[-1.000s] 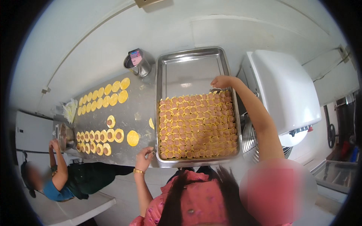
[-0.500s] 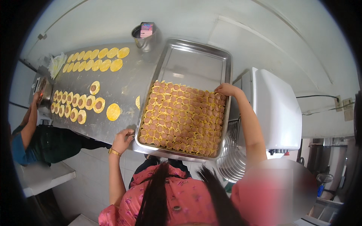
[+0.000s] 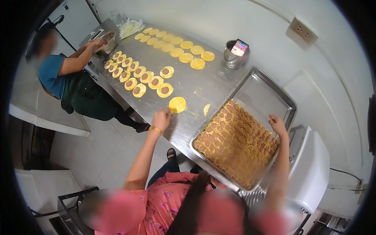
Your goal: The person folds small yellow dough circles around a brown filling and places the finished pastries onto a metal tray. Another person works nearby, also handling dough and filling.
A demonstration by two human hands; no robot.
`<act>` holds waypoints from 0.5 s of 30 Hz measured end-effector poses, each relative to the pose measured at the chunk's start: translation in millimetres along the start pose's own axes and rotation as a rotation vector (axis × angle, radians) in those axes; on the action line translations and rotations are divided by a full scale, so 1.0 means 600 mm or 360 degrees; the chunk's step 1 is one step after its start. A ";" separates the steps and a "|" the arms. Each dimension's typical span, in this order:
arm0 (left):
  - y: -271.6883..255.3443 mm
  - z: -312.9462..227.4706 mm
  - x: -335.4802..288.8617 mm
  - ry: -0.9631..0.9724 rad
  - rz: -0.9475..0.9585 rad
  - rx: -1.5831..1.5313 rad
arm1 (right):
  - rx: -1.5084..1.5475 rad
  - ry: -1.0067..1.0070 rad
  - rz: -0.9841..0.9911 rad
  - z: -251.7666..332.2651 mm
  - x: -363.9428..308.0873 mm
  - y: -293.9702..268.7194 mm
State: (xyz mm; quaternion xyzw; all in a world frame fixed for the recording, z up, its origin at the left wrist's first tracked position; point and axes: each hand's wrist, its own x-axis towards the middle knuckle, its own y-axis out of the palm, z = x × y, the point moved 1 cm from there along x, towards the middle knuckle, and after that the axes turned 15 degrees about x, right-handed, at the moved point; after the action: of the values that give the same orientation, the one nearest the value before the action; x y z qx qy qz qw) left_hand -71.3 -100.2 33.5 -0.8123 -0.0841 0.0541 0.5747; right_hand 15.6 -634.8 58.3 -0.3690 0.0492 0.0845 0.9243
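Note:
My left hand [image 3: 162, 119] is over the table's front edge, its fingers loosely bent and apart, nearest to a plain yellow round wrapper [image 3: 177, 105]. I see nothing held in it. At the far right side of a large metal tray [image 3: 255, 73] is my right hand [image 3: 277, 124], its fingers apart and seemingly holding nothing. Rows of small dumplings [image 3: 231, 137] with yellow wrappers and brown filling pack the tray's near part; its far part is bare metal. A partly cut-off yellow wrapper piece [image 3: 206, 109] lies left of the tray.
Wrappers topped with brown filling [image 3: 147, 76] lie in rows on the steel table [image 3: 219, 88]; plain wrappers [image 3: 186, 57] lie farther back. A phone [image 3: 239, 47] rests on a metal pot [image 3: 234, 60]. Left, a co-worker's hands [image 3: 96, 42] are at a bowl [image 3: 105, 47]. A white appliance [image 3: 309, 168] stands right.
The view has swung left, bringing the co-worker into fuller sight. My left hand has gone from beside the tray's corner to the plain wrapper. My right hand has come away from the dumplings.

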 end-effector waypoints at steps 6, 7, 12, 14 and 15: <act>-0.011 0.066 0.256 0.0052 -0.0490 0.0224 | 0.0458 -0.0347 0.0056 0.171 -0.030 0.130; 0.003 0.102 0.305 0.0074 -0.0521 0.0316 | 0.0559 -0.0335 0.0124 0.210 -0.044 0.161; 0.007 0.120 0.441 -0.0197 0.0224 0.0762 | 0.0821 -0.0224 0.0199 0.301 -0.104 0.279; 0.027 0.166 0.476 -0.0088 0.0363 0.0770 | 0.0825 -0.0185 0.0113 0.333 -0.114 0.319; 0.044 0.189 0.493 0.0201 0.0160 0.0817 | 0.0850 -0.0153 0.0043 0.344 -0.121 0.332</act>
State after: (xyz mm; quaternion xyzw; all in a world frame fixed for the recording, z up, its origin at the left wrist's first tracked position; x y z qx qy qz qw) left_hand 199.9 54.7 -26.7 -0.6450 0.0090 0.0513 0.7624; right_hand -88.3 -358.9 84.6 -0.1069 0.0306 0.0982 0.9889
